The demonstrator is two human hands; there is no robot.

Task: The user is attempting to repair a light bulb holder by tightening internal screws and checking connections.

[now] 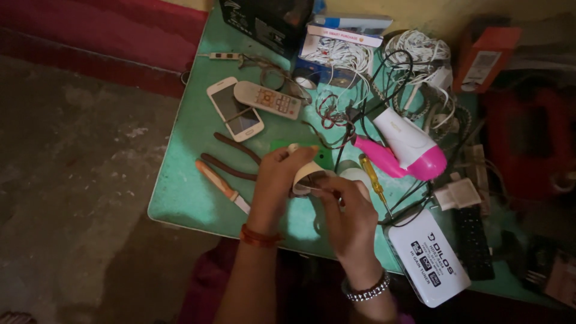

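Tape roll [306,175] in left hand [276,186].

Whatever small thing the right hand [348,219] pinches is too tiny and dim to make out, and the left hand [277,180] covers part of the pale roll [306,175]. The red machine [531,141] on the right is lost in shadow, and the black box [267,21] gets cut off by the top edge.
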